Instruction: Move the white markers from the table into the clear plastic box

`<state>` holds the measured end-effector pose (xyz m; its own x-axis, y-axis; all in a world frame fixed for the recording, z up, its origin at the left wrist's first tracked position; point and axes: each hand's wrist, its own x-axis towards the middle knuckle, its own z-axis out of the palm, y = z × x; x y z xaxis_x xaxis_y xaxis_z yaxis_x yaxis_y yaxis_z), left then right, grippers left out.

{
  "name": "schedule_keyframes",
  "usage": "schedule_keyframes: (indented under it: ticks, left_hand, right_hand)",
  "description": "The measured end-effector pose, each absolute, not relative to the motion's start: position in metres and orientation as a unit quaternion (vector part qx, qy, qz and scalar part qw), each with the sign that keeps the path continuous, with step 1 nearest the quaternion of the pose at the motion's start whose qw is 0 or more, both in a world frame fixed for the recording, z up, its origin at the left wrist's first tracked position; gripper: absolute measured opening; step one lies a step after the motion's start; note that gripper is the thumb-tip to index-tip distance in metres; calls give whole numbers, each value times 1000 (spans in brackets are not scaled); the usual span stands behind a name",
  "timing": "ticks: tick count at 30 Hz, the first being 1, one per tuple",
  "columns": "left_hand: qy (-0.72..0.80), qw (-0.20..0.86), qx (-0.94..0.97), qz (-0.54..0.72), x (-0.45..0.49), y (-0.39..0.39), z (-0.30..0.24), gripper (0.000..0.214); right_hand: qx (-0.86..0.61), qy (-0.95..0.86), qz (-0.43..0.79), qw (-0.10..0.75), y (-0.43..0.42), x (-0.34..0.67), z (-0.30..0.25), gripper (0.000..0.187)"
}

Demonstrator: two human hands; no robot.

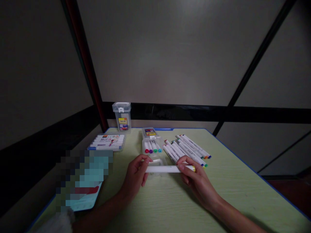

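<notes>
A white marker [162,169] with a yellow end is held level between my two hands. My left hand [136,173] pinches its left end, and my right hand [193,174] grips it near the yellow end. Just behind the marker lies a clear plastic case [152,140] on its side, its lid [159,160] open toward me. Red, purple, green and blue marker ends [151,150] show in the case mouth. To the right, several loose white markers [187,149] with coloured ends are spread over the table, partly behind my right hand.
An upright clear case [123,118] with a yellow label stands at the back left. In front of it lies a flat clear pack of white pens [107,142]. A light-blue flat item [85,199], partly pixelated, rests at the left. The pale green table [155,207] has a blue edge.
</notes>
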<state>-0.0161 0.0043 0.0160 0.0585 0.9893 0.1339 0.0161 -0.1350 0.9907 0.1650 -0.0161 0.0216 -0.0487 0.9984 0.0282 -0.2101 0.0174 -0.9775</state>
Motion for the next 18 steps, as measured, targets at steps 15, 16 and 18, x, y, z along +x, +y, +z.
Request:
schedule_keyframes:
  ticks: [15, 16, 18]
  left_hand:
    - [455, 472, 527, 540, -14, 4, 22, 24]
    - [455, 470, 527, 543, -14, 4, 22, 24]
    - [455, 466, 525, 547, -14, 4, 23, 23]
  right_hand:
    - [-435, -454, 557, 543, -16, 165, 24, 27]
    - [-434, -455, 557, 543, -16, 165, 24, 26]
    - [-431, -455, 559, 542, -16, 164, 24, 26]
